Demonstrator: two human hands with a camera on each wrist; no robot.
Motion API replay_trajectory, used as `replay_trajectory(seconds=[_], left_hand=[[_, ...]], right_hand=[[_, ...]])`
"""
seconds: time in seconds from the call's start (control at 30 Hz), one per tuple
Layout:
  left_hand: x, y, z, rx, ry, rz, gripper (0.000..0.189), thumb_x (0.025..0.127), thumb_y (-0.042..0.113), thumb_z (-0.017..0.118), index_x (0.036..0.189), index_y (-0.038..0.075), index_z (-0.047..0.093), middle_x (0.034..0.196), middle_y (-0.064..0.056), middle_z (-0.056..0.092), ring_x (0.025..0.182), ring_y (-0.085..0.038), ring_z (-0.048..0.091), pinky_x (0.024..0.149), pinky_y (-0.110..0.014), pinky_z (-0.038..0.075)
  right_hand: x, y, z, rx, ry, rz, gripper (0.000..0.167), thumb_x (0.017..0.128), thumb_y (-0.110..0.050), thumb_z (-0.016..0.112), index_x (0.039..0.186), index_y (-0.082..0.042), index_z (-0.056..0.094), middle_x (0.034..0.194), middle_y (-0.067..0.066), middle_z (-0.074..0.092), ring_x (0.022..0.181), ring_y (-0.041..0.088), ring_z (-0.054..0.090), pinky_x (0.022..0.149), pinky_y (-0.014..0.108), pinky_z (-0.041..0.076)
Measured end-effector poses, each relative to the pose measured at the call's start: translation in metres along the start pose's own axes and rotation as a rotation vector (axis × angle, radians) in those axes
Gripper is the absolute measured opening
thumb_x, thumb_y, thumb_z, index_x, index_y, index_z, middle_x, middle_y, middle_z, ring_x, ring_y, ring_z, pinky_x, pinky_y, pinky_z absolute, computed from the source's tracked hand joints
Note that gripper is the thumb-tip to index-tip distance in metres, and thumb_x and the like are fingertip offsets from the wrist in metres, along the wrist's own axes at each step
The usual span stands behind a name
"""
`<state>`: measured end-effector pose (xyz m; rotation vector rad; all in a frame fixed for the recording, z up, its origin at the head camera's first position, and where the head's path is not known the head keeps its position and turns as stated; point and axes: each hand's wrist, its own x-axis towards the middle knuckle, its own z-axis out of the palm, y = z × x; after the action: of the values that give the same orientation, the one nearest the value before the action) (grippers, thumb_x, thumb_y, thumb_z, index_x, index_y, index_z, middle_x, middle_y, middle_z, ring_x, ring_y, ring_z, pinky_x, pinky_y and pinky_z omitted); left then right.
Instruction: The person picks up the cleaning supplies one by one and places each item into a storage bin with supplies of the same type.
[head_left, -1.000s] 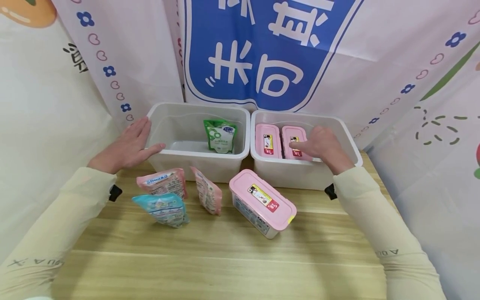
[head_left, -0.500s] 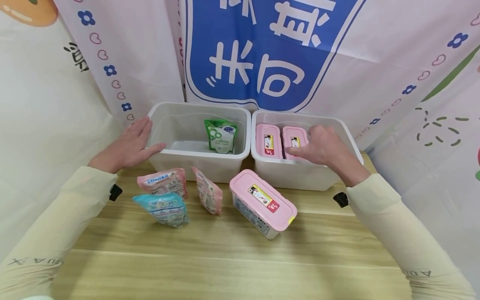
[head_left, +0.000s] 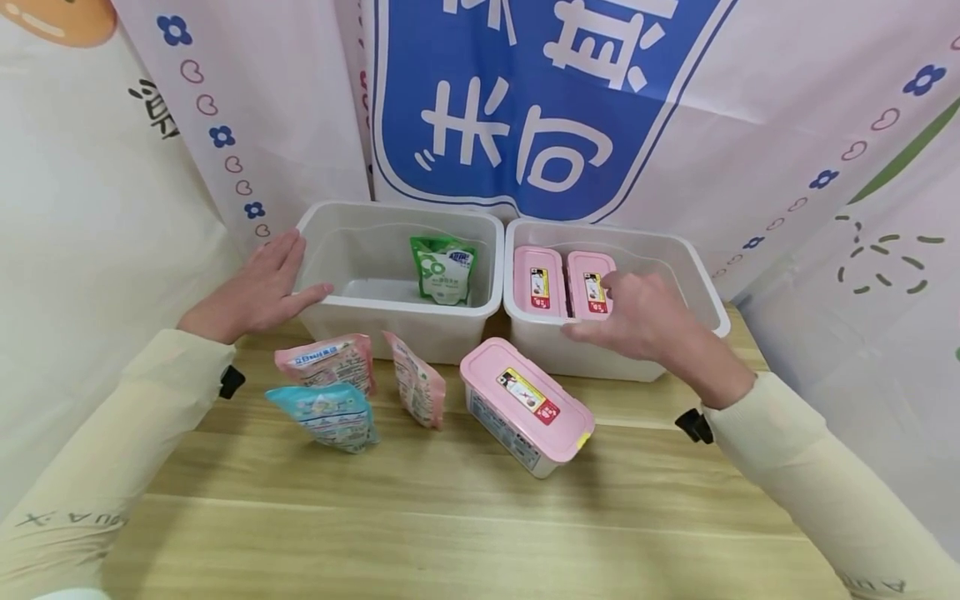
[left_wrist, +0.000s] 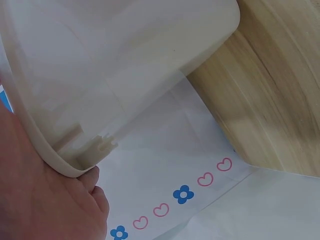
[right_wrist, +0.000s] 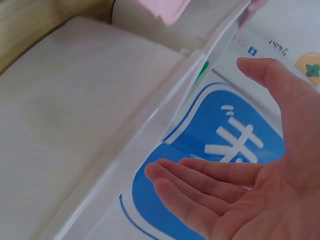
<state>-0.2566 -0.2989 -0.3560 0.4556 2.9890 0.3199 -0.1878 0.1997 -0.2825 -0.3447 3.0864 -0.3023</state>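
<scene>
My left hand (head_left: 258, 287) rests on the left rim of the left white bin (head_left: 390, 332), its thumb spread along the front corner. The left wrist view has that hand (left_wrist: 55, 200) against the bin's edge. Inside the bin stands a green-and-white pouch (head_left: 444, 271). Over the front rim of the right white bin (head_left: 600, 354) hovers my right hand (head_left: 648, 321), holding nothing; its fingers and thumb are spread apart in the right wrist view. Two pink-lidded boxes (head_left: 540, 282) sit side by side in this bin. The right one (head_left: 591, 271) is partly covered by the right hand.
On the wooden table (head_left: 420, 533), before the bins, lie a third pink-lidded box (head_left: 525, 400), two pink pouches (head_left: 414, 382) and a blue pouch (head_left: 330, 417). A printed cloth (head_left: 480, 100) hangs behind the bins.
My right hand has drawn back from the right-hand box inside the right bin, toward the front rim and slightly right. The left hand has stayed on its rim.
</scene>
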Motion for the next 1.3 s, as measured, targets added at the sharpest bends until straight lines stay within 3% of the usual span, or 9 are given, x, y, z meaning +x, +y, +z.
replay_trajectory(seconds=[0.23,0.37,0.47,0.83,0.9,1.03,1.13,1.23,1.3], left_hand=[[0.000,0.000,-0.001,-0.003,-0.020,-0.006,0.102,0.106,0.067,0.035,0.166,-0.004,-0.009,0.175,-0.026,-0.015,0.164,-0.048,-0.007,0.132,-0.067,0.001],[0.000,-0.001,-0.001,-0.002,-0.022,-0.009,0.103,0.106,0.068,0.034,0.165,-0.004,-0.010,0.175,-0.026,-0.017,0.163,-0.048,-0.008,0.132,-0.067,0.000],[0.001,-0.001,-0.001,-0.001,-0.019,-0.012,0.103,0.105,0.068,0.033,0.165,-0.004,-0.010,0.175,-0.025,-0.017,0.164,-0.048,-0.008,0.132,-0.067,0.000],[0.000,0.000,0.000,-0.011,-0.023,-0.017,0.103,0.105,0.068,0.034,0.165,-0.003,-0.010,0.175,-0.025,-0.017,0.164,-0.047,-0.009,0.132,-0.067,0.000],[0.000,-0.001,0.000,-0.012,-0.024,-0.016,0.103,0.105,0.068,0.034,0.165,-0.003,-0.010,0.175,-0.025,-0.017,0.164,-0.047,-0.009,0.132,-0.067,0.001],[0.000,-0.001,-0.001,-0.010,-0.018,-0.014,0.103,0.105,0.068,0.035,0.165,-0.004,-0.009,0.175,-0.025,-0.017,0.164,-0.047,-0.008,0.132,-0.067,0.001],[0.000,0.000,-0.001,-0.011,-0.013,-0.013,0.103,0.105,0.067,0.036,0.165,-0.004,-0.009,0.175,-0.025,-0.016,0.164,-0.047,-0.008,0.133,-0.066,0.001],[0.000,0.000,-0.001,-0.013,-0.014,-0.015,0.104,0.105,0.068,0.036,0.166,-0.004,-0.008,0.175,-0.025,-0.017,0.164,-0.047,-0.008,0.133,-0.066,0.000],[0.000,0.000,0.000,-0.012,-0.011,-0.014,0.104,0.105,0.068,0.036,0.166,-0.004,-0.008,0.175,-0.025,-0.016,0.164,-0.048,-0.007,0.133,-0.066,0.001]], right_hand=[[-0.013,-0.013,0.008,0.039,0.006,-0.096,0.059,0.079,-0.052,0.085,0.101,0.000,0.067,0.070,0.007,0.060,0.064,0.022,0.055,0.052,0.029,0.041],[-0.018,-0.020,0.012,0.021,-0.010,-0.127,0.073,0.078,-0.055,0.085,0.118,0.004,0.068,0.091,0.016,0.073,0.082,0.029,0.066,0.069,0.040,0.058],[-0.020,-0.025,0.015,0.019,-0.043,-0.131,0.081,0.078,-0.056,0.085,0.128,0.005,0.065,0.103,0.018,0.076,0.092,0.031,0.068,0.081,0.045,0.061],[-0.023,-0.038,0.036,0.062,-0.115,-0.180,0.072,0.078,-0.051,0.084,0.124,0.002,0.065,0.082,0.006,0.065,0.073,0.020,0.059,0.061,0.030,0.048],[-0.024,-0.039,0.040,0.086,-0.100,-0.202,0.080,0.077,-0.048,0.086,0.136,0.000,0.060,0.087,0.006,0.066,0.075,0.021,0.058,0.061,0.030,0.045],[-0.026,-0.040,0.049,0.108,-0.041,-0.259,0.100,0.076,-0.044,0.090,0.156,-0.006,0.044,0.122,0.011,0.067,0.092,0.022,0.059,0.070,0.031,0.046],[-0.026,-0.041,0.055,0.107,-0.036,-0.275,0.096,0.074,-0.045,0.091,0.149,-0.001,0.050,0.111,0.012,0.069,0.087,0.022,0.058,0.067,0.030,0.045],[-0.026,-0.041,0.061,0.110,-0.062,-0.262,0.084,0.072,-0.047,0.092,0.132,0.003,0.061,0.081,0.006,0.063,0.071,0.019,0.054,0.059,0.028,0.041],[-0.025,-0.042,0.065,0.105,-0.075,-0.251,0.081,0.071,-0.049,0.092,0.126,0.002,0.063,0.079,0.003,0.059,0.070,0.017,0.053,0.059,0.026,0.041]])
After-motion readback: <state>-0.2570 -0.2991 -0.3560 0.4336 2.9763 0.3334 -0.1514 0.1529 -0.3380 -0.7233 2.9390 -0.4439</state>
